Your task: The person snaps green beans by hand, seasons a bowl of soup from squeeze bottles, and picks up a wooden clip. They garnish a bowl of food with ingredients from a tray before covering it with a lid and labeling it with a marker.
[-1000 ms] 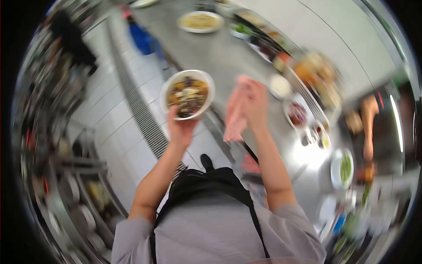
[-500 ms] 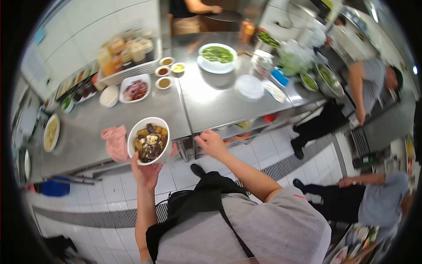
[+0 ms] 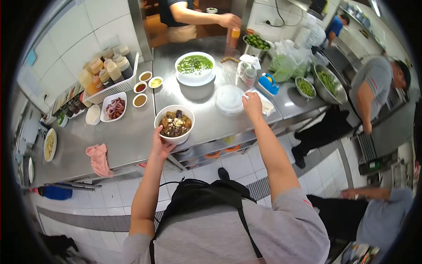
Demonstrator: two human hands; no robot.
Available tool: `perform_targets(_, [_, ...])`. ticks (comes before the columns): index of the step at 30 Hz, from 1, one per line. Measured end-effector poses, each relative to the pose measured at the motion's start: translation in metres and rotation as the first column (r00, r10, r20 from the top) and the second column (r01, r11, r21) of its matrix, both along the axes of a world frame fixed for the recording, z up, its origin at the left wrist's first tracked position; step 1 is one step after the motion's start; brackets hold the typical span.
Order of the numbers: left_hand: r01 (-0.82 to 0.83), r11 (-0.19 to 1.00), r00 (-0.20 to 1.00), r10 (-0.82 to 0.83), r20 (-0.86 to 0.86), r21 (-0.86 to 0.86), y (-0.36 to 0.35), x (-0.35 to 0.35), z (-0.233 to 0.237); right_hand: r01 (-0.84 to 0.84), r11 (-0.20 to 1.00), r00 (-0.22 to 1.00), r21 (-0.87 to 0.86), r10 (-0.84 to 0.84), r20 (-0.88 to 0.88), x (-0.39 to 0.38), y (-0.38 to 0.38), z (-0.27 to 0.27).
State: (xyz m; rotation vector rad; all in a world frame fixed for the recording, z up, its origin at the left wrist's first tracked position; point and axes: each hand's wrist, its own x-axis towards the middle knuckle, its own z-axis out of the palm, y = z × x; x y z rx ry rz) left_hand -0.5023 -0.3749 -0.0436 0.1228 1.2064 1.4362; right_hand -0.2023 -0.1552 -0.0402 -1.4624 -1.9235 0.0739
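A white bowl (image 3: 175,138) of dark cooked food with pale crumbs on top is held at the counter's front edge by my left hand (image 3: 161,143), its fingers wrapped round the left side and base. My right hand (image 3: 252,105) reaches over the counter to the right edge of a stack of clear round plastic lids (image 3: 229,100). Its fingers are pinched together there; what lies between them is too small to make out. A white cloth (image 3: 267,107) lies just right of that hand.
Behind are a bowl of green soup (image 3: 194,66), small sauce cups (image 3: 140,100), a bottle rack (image 3: 112,83) and a pot of green fruit (image 3: 256,45). A pink cloth (image 3: 99,159) lies left. A co-worker's hand (image 3: 229,21) is at a sauce bottle; other people stand right.
My view has shifted to the right. My right hand has moved forward from the counter's front edge to the lids. The co-worker across the counter has reached to the sauce bottles.
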Motion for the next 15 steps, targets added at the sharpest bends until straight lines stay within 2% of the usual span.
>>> perform_targets(1, [-0.036,0.999,0.999,0.036,0.001,0.006,0.010,0.007,0.000,-0.036,0.999,0.999,0.006,0.036,0.001,0.000,0.019,0.000])
perform_targets(3, [-0.165,0.972,0.975,0.186,-0.123,0.164,0.020,0.019,-0.005,-0.060,0.996,0.967,0.073,0.040,0.252,-0.002,0.046,-0.008])
perform_targets(4, [-0.216,0.962,0.972,0.228,-0.056,0.164,0.028,0.019,-0.013,-0.072,0.997,0.942,0.017,0.062,0.330,-0.001,0.055,-0.008])
perform_targets(5, [-0.261,0.953,0.961,0.272,-0.054,0.155,0.030,0.022,-0.015,-0.117,0.993,0.936,0.007,0.108,0.334,0.001,0.066,-0.017])
perform_targets(7, [-0.325,0.912,0.919,0.367,-0.145,0.249,0.038,0.032,-0.018,-0.190,0.978,0.912,-0.081,0.207,0.354,0.002,0.093,-0.029])
perform_targets(8, [-0.368,0.900,0.904,0.405,-0.138,0.231,0.043,0.035,-0.018,-0.232,0.968,0.897,-0.098,0.251,0.363,0.002,0.101,-0.027])
perform_targets(10, [-0.431,0.845,0.836,0.506,-0.212,0.318,0.054,0.035,-0.019,-0.307,0.944,0.951,0.123,0.300,0.073,0.001,0.107,-0.017])
perform_targets(12, [-0.495,0.799,0.769,0.586,-0.258,0.341,0.059,0.036,-0.015,-0.363,0.925,0.902,0.110,0.378,-0.206,-0.008,0.096,0.020])
perform_targets(13, [-0.524,0.786,0.747,0.609,-0.266,0.329,0.064,0.036,-0.010,-0.404,0.910,0.886,0.096,0.415,-0.206,-0.017,0.093,0.031])
perform_targets(15, [-0.543,0.774,0.713,0.630,-0.308,0.326,0.072,0.038,-0.008,-0.413,0.907,0.848,0.082,0.416,-0.329,-0.036,0.083,0.042])
